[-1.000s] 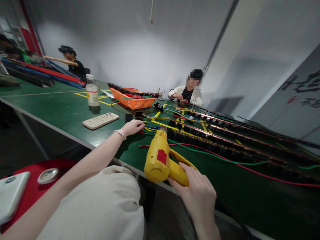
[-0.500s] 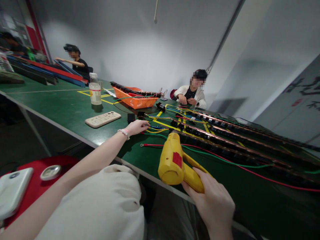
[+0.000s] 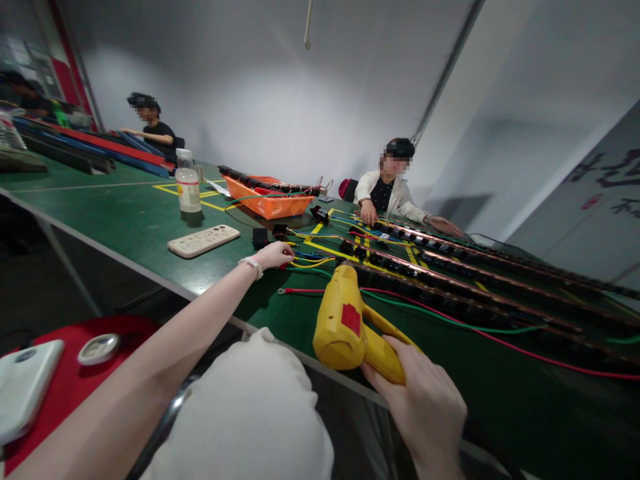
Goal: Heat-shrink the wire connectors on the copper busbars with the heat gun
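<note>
A yellow heat gun (image 3: 341, 319) is in my right hand (image 3: 426, 400), whose fingers wrap its handle. Its nozzle points away from me, toward the wires and the black-and-copper strips (image 3: 453, 283) on the table. My left hand (image 3: 275, 255), with a bracelet on the wrist, is closed in a pinch at the ends of yellow and blue wires (image 3: 316, 263). The exact point of the grip is hidden by the fingers. Just in front of the heat gun lies a red cable (image 3: 311, 291) with a ring terminal, and a green wire (image 3: 435, 315) runs beside it.
On the green table (image 3: 125, 213) are a phone in a beige case (image 3: 204, 241), a bottle (image 3: 189, 190) and an orange basket (image 3: 270, 205) with strips. A red stool (image 3: 55, 387) at left bears a white phone (image 3: 27, 390). A co-worker (image 3: 387, 183) sits across.
My left hand has shifted very slightly left with the fingers still closed. The heat gun stays nearly where it was. Across the table, the co-worker's hands have moved apart.
</note>
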The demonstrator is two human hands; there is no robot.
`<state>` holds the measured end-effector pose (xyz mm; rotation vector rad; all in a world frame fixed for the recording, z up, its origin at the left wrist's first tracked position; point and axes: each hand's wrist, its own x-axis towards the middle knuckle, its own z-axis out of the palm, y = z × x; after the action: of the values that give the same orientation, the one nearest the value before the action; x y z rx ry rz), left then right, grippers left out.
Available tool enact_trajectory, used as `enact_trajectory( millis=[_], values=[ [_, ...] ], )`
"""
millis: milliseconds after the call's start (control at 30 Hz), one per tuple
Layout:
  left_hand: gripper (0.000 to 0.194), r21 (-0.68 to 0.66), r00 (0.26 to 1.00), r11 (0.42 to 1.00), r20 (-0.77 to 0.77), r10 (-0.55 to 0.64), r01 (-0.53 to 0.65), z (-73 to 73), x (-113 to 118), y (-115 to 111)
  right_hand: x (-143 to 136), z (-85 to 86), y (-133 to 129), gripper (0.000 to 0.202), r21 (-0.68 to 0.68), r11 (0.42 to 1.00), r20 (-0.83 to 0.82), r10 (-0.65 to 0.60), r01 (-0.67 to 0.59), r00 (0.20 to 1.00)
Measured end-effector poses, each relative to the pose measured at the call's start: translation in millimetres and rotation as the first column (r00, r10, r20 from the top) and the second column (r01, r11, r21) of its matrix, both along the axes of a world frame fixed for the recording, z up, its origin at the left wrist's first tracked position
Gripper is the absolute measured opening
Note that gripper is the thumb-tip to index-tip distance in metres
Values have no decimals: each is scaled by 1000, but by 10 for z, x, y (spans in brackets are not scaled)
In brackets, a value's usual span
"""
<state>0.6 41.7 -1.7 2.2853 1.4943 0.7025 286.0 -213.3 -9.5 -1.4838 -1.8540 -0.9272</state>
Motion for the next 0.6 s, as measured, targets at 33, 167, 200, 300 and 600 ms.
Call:
enact_trajectory(
  millis=[33, 167, 200, 300, 600],
  values=[
    [25, 29, 1000, 999, -17, 26, -25, -14, 6, 0, 0, -2, 5, 46, -5, 1000, -4, 4, -4, 1000],
    [21, 190, 993, 976, -23, 112, -106, -53, 39, -42, -29, 9, 47, 46, -8, 998, -23, 60, -60, 998],
    [20, 212, 992, 970, -5, 126, -122, -53, 51, -60, -46, 18, 62, 47, -11, 996, -27, 85, -85, 996],
    [17, 252, 989, 957, 80, 126, -143, -30, 85, -113, -123, 55, 109, 50, -32, 987, -39, 153, -155, 987],
    [13, 294, 983, 953, 184, 23, -78, -18, 58, -79, -310, 133, 292, 46, -164, 939, -60, 296, -302, 953]
  ],
)
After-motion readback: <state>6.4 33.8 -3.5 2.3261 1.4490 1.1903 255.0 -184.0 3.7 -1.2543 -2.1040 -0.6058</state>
